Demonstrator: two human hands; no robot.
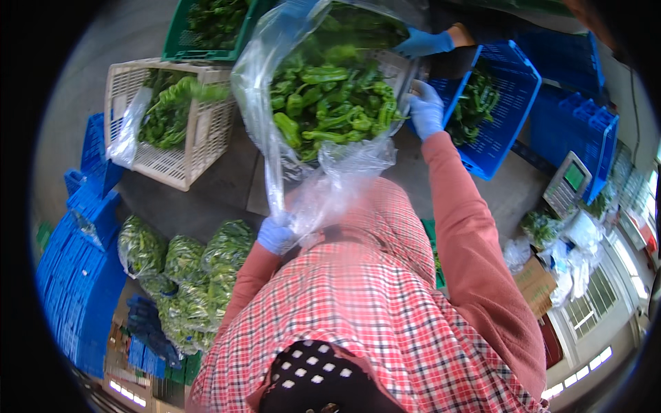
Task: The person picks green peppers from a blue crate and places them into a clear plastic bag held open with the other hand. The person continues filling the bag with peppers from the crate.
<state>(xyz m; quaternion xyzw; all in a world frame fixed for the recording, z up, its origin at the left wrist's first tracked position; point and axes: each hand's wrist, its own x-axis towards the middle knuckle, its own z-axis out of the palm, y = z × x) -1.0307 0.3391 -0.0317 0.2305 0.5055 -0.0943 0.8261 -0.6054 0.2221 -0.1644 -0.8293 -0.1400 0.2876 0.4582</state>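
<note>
A heap of green peppers (330, 98) lies in front of me, partly inside a large clear plastic bag (253, 82). My left hand (277, 235), in a light blue glove, grips the bag's gathered near edge close to my apron. At the right side of the heap is my right hand (427, 109), gloved too, its fingers bent against the edge of the load. Whether those fingers pinch film or a rim is hidden. Just beyond, another person's blue-gloved hand (423, 42) reaches to the far side of the peppers.
To the left, a cream crate (193, 160) holds peppers and film; behind it stands a green crate (200, 54). A blue crate (508, 103) with peppers is tilted at right. Filled bags of peppers (186, 279) and stacked blue crates (77, 273) stand lower left. A scale display (567, 183) is at right.
</note>
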